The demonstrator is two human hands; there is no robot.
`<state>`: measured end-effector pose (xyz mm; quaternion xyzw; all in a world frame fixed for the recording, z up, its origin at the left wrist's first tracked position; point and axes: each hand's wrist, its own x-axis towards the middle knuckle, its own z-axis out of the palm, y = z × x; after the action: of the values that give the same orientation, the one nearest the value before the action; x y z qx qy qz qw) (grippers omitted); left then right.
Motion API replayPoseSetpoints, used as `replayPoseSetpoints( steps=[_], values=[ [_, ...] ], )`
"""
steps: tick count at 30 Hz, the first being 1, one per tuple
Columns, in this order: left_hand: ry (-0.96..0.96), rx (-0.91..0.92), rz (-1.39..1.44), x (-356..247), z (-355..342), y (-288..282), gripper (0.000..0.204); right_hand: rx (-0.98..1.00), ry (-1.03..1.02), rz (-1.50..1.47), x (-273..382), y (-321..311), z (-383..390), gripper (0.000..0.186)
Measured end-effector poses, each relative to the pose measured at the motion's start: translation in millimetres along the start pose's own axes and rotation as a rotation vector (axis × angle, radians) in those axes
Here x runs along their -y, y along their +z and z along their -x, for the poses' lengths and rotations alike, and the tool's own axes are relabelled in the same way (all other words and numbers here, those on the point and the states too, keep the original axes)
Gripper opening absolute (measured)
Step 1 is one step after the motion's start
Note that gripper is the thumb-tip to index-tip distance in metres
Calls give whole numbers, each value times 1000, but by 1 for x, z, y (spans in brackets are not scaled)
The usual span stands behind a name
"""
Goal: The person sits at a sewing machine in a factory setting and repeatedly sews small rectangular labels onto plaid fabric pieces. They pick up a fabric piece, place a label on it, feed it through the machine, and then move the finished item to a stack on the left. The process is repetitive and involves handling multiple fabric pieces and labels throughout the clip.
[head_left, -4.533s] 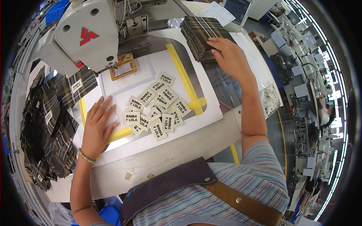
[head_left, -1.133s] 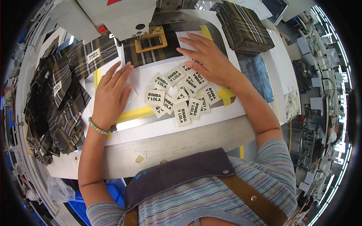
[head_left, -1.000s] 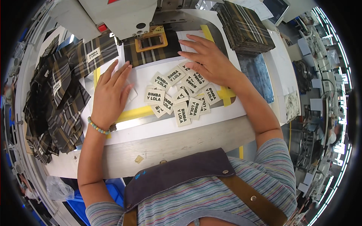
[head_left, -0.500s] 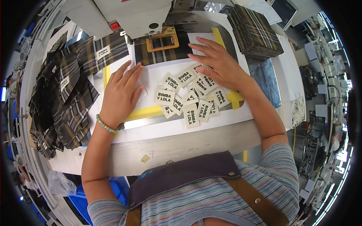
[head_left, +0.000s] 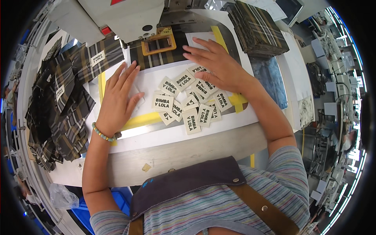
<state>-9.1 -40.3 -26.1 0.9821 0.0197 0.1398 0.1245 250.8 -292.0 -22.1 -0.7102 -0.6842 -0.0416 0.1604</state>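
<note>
Under the sewing machine head, a dark plaid fabric panel lies with a yellow rectangular clamp frame on it. My left hand lies flat and open on the white work surface, fingertips at the panel's left front edge. My right hand is open with fingers spread, at the panel's right end. Its thumb and palm are over a loose pile of cream square labels with dark print, partly covering the nearest ones. Neither hand holds anything.
Several plaid pieces with labels hang in a heap on the left. A tall stack of folded plaid panels stands at the back right. Yellow tape marks the white surface. A blue bin and clear plastic bag sit below the table.
The whole view has shifted slightly, so the scene sits further left. Both hands keep nearly the same open poses beside the panel, and the labels lie as before.
</note>
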Motion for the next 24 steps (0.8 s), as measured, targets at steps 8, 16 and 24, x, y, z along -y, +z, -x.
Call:
replayPoseSetpoints(
  steps=[8,16,24],
  values=[
    [44,-24,-52,1,2,-5,65,96,54,2,6,-7,-1,55],
    [24,-19,-25,-2,1,-6,68,87,46,-12,7,-8,-2,53],
    [28,-46,15,0,1,-5,57,39,-5,-4,1,-1,-1,50]
  ],
)
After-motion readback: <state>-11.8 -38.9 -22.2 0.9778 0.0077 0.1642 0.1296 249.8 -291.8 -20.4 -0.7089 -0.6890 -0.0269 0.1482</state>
